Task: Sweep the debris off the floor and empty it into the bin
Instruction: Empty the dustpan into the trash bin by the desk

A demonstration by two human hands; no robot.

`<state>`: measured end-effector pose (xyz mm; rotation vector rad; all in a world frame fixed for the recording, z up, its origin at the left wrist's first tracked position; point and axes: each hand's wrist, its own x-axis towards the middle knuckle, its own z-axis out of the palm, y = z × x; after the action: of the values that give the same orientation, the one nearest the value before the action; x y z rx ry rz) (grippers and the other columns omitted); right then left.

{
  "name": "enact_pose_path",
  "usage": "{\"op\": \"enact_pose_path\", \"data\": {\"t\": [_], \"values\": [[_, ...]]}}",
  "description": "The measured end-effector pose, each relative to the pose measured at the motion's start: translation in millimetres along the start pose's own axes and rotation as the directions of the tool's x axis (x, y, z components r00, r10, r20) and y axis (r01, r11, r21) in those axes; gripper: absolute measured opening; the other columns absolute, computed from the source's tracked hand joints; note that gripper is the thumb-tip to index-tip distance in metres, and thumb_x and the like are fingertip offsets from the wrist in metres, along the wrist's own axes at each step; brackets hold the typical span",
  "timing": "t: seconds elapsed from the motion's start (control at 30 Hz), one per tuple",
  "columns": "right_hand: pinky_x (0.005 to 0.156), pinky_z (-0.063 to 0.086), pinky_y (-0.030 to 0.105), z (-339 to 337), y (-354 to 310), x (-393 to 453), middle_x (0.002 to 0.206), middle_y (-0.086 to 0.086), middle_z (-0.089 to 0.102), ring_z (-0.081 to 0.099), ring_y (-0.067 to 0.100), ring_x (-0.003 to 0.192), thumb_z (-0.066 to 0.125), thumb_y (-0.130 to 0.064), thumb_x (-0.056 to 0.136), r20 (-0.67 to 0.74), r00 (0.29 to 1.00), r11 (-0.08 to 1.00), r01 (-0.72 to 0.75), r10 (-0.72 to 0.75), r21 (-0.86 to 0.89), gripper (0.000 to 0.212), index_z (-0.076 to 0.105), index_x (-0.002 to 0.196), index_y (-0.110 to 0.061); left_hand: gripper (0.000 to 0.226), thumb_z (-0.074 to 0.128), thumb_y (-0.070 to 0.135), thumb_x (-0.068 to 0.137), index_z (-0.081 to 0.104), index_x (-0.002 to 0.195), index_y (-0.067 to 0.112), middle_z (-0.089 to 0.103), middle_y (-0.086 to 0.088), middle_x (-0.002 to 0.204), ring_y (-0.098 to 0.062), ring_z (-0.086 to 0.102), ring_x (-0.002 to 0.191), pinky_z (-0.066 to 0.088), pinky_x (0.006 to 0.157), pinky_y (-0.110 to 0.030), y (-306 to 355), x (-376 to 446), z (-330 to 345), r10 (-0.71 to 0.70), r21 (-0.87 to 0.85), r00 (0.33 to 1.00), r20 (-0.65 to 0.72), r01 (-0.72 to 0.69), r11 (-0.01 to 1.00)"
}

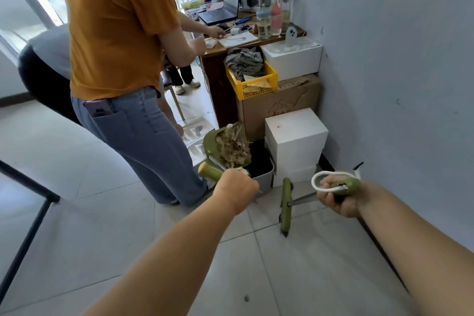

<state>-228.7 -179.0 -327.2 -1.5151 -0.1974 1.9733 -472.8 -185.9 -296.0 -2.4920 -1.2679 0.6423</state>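
**Watch the tip: debris is sitting at the edge of the pan**

You are holding the dustpan by its green handle with your left hand, fingers wrapped tight around the grip, and the pan is hanging tilted over the grey bin. The debris, a heap of dry scraps and sticks, is still lying in the pan, with some pieces poking past its lip above the bin's dark opening.

Your right hand is gripping the broom handle, fingers curled around its green end with the white loop, and the broom head is standing on the floor beside the bin.

The risk, as I judge it, is spill. The pan looks about as wide as the bin's mouth, so if you are tipping too fast or off centre, light scraps may be falling onto the tiles or against the white boxes. The person in the orange shirt is standing just beside the bin; a bump could scatter the load.
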Motion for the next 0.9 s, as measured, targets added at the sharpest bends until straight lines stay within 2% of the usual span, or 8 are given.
{"op": "enact_pose_path", "data": {"t": [0.1, 0.43, 0.6, 0.67, 0.73, 0.9], "values": [[0.028, 0.040, 0.014, 2, -3, 2, 0.044, 0.006, 0.043, 0.046, 0.011, 0.028, 0.037, 0.002, 0.091, 0.020, 1.000, 1.000, -0.018, 0.018, 0.007, 0.030, 0.044, 0.065, -0.009, 0.018, 0.051, 0.004, 0.094, 0.066, 0.098, 0.014, 0.070, -0.004, 0.100, -0.025, 0.067, 0.092, 0.036, 0.065, -0.032, 7, -1, 8, 0.031, 0.028, 0.999, 0.030, -0.032, 0.999], [0.028, 0.041, 0.016, 15, -6, 7, 0.046, 0.005, 0.043, 0.047, 0.010, 0.031, 0.038, 0.000, 0.090, 0.043, 0.998, 0.998, -0.055, 0.055, -0.017, 0.028, 0.043, 0.064, -0.010, 0.013, 0.054, 0.007, 0.094, 0.065, 0.096, 0.015, 0.068, -0.004, 0.097, -0.023, 0.064, 0.087, 0.035, 0.064, -0.033, 27, -3, 19, 0.028, 0.056, 0.993, 0.115, -0.034, 0.998], [0.029, 0.040, 0.014, 21, -7, 2, 0.046, 0.003, 0.044, 0.047, 0.009, 0.031, 0.036, -0.001, 0.093, 0.075, 0.997, 0.999, -0.039, 0.038, 0.014, 0.028, 0.044, 0.067, -0.011, 0.016, 0.051, 0.009, 0.096, 0.064, 0.105, 0.011, 0.067, -0.007, 0.101, -0.027, 0.065, 0.093, 0.048, 0.084, -0.039, 31, -6, 21, 0.087, 0.119, 0.978, 0.187, -0.111, 0.987], [0.029, 0.040, 0.013, 24, -8, 0, 0.044, 0.003, 0.044, 0.047, 0.009, 0.031, 0.036, -0.001, 0.092, 0.083, 0.996, 0.999, -0.045, 0.043, 0.018, 0.028, 0.043, 0.067, -0.011, 0.018, 0.051, 0.008, 0.097, 0.065, 0.107, 0.010, 0.067, -0.006, 0.105, -0.026, 0.066, 0.095, 0.050, 0.078, -0.036, 26, -7, 20, 0.117, 0.090, 0.973, 0.200, -0.137, 0.987], [0.029, 0.040, 0.013, 26, -7, -2, 0.045, 0.003, 0.044, 0.048, 0.008, 0.031, 0.038, 0.001, 0.087, 0.090, 0.994, 0.998, -0.055, 0.053, 0.022, 0.024, 0.043, 0.067, -0.011, 0.017, 0.052, 0.010, 0.097, 0.066, 0.106, 0.012, 0.068, -0.003, 0.104, -0.024, 0.067, 0.093, 0.044, 0.067, -0.032, 19, -6, 18, 0.137, 0.074, 0.970, 0.201, -0.154, 0.985], [0.029, 0.040, 0.014, 30, -5, 0, 0.047, 0.003, 0.045, 0.049, 0.008, 0.031, 0.042, 0.004, 0.079, 0.090, 0.994, 0.998, -0.060, 0.059, 0.010, 0.020, 0.044, 0.067, -0.012, 0.019, 0.050, 0.002, 0.095, 0.067, 0.099, 0.009, 0.070, -0.006, 0.099, -0.025, 0.060, 0.079, 0.038, 0.062, -0.032, 10, -4, 7, 0.120, 0.044, 0.978, 0.168, -0.129, 0.991]]}}
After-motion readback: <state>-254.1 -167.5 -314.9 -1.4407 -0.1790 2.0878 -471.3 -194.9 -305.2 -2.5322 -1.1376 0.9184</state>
